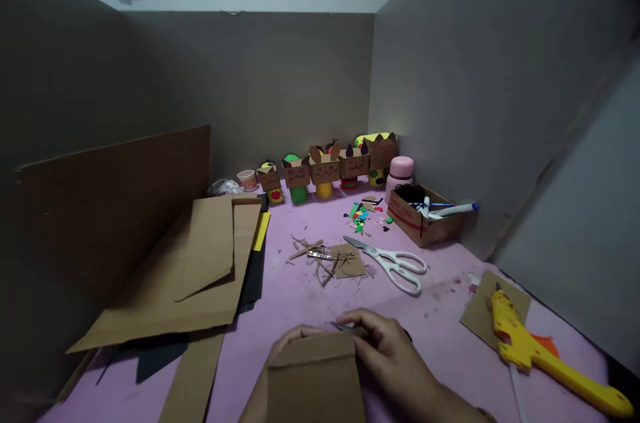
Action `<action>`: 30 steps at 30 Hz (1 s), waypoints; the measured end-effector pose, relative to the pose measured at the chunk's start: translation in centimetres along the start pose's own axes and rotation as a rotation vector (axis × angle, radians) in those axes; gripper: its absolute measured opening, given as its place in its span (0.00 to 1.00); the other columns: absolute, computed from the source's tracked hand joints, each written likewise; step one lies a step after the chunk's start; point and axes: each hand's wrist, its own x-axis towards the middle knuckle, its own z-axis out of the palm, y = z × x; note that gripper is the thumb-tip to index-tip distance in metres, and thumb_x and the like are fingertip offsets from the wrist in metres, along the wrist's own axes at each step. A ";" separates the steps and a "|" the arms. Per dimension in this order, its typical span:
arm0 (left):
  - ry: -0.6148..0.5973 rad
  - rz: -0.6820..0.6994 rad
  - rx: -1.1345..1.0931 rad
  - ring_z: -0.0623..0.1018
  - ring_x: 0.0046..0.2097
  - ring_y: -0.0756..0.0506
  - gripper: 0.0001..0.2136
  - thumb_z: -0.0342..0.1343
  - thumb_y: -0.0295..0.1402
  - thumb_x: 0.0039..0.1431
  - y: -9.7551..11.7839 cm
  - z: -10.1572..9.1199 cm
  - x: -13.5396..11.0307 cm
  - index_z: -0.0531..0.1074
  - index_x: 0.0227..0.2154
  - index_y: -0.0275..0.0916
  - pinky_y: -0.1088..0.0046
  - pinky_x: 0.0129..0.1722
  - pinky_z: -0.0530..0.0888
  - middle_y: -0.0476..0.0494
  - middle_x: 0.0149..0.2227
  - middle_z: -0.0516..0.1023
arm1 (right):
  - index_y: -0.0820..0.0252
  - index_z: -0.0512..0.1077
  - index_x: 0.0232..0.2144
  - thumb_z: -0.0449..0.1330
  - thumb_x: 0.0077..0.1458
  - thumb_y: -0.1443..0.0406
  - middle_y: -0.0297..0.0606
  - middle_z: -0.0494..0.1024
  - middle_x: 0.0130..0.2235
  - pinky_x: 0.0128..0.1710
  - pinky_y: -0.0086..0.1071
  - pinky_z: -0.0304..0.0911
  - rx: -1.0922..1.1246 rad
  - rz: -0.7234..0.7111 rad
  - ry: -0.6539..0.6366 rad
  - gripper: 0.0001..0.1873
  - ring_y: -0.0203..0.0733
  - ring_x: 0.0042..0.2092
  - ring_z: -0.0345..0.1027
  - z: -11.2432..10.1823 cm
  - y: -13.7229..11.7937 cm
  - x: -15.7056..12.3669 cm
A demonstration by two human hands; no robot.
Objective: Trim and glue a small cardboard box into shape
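A folded piece of brown cardboard (315,376) stands at the bottom middle, close to me. My left hand (295,339) is closed around its far left side, with most of the fingers hidden behind the board. At its upper right edge, my right hand (385,346) is closed on a small tool with a pointed metal blade (342,326). The blade tip points left, just beyond the cardboard's top edge. A dark bit of the tool shows behind the hand, but most of it is hidden. White-handled scissors (395,263) lie beyond the right hand.
Cardboard scraps (347,261) and paper cuttings (359,215) litter the pink table. Large cardboard sheets (165,289) lie left. A yellow glue gun (520,336) rests right, near a box of pens (425,229) and a pink flask (400,173). Cardboard animal figures (325,173) line the back.
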 end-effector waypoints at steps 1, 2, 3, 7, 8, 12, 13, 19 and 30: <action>0.003 -0.005 -0.008 0.78 0.37 0.44 0.09 0.66 0.36 0.48 0.0 0.0 0.0 0.77 0.29 0.37 0.64 0.43 0.73 0.46 0.32 0.82 | 0.62 0.75 0.43 0.58 0.55 0.61 0.40 0.79 0.33 0.36 0.34 0.63 0.020 0.022 0.000 0.15 0.45 0.36 0.72 0.0 0.1 0.0; 0.014 -0.013 -0.018 0.78 0.36 0.44 0.08 0.67 0.35 0.43 0.1 -0.1 -0.1 0.78 0.26 0.37 0.65 0.41 0.72 0.47 0.30 0.82 | 0.62 0.74 0.44 0.59 0.55 0.61 0.39 0.79 0.32 0.34 0.34 0.62 0.044 0.047 -0.004 0.16 0.44 0.35 0.71 0.0 0.2 0.0; 0.032 -0.025 -0.032 0.78 0.35 0.44 0.08 0.67 0.33 0.40 0.2 0.0 -0.2 0.78 0.26 0.38 0.67 0.40 0.72 0.47 0.29 0.83 | 0.62 0.74 0.42 0.59 0.54 0.60 0.39 0.79 0.31 0.33 0.33 0.62 0.073 0.073 -0.010 0.15 0.44 0.34 0.71 0.0 0.2 0.0; 0.099 -0.098 -0.094 0.79 0.34 0.43 0.16 0.67 0.33 0.38 0.4 0.7 -0.8 0.76 0.35 0.40 0.67 0.37 0.71 0.46 0.31 0.84 | 0.62 0.75 0.33 0.62 0.52 0.60 0.39 0.79 0.30 0.33 0.32 0.61 0.209 0.158 0.002 0.10 0.42 0.34 0.70 0.0 0.0 -0.2; 0.105 -0.117 -0.112 0.79 0.33 0.43 0.21 0.68 0.33 0.39 0.4 0.9 -1.0 0.74 0.39 0.40 0.67 0.35 0.71 0.45 0.30 0.84 | 0.61 0.75 0.32 0.63 0.51 0.61 0.38 0.78 0.30 0.33 0.32 0.61 0.236 0.174 0.015 0.09 0.42 0.33 0.69 0.0 0.0 -0.2; 0.057 -0.123 -0.197 0.78 0.29 0.46 0.32 0.70 0.32 0.41 0.4 1.6 -1.5 0.63 0.50 0.39 0.70 0.31 0.69 0.46 0.29 0.83 | 0.60 0.75 0.32 0.64 0.48 0.63 0.36 0.78 0.30 0.31 0.31 0.60 0.278 0.207 0.027 0.07 0.40 0.31 0.69 -0.1 0.0 -0.2; 0.048 -0.111 -0.224 0.78 0.30 0.46 0.34 0.70 0.32 0.41 0.3 1.6 -1.5 0.61 0.52 0.39 0.70 0.32 0.69 0.45 0.30 0.83 | 0.60 0.75 0.32 0.64 0.48 0.64 0.36 0.79 0.30 0.31 0.31 0.60 0.281 0.209 0.026 0.07 0.40 0.31 0.69 -0.1 0.0 -0.2; 0.138 -0.107 -0.286 0.75 0.25 0.47 0.33 0.70 0.31 0.37 -0.4 0.9 -0.9 0.65 0.50 0.38 0.70 0.30 0.67 0.50 0.22 0.80 | 0.60 0.74 0.38 0.64 0.51 0.57 0.39 0.80 0.33 0.35 0.34 0.61 0.255 0.163 0.027 0.15 0.44 0.35 0.71 -0.1 0.7 -0.3; 0.197 -0.109 -0.240 0.74 0.24 0.47 0.29 0.67 0.30 0.37 1.5 1.7 -1.8 0.69 0.46 0.40 0.70 0.29 0.68 0.52 0.20 0.79 | 0.60 0.77 0.31 0.64 0.53 0.54 0.39 0.80 0.31 0.35 0.33 0.62 0.257 0.135 -0.028 0.14 0.43 0.34 0.71 0.0 -1.1 -0.6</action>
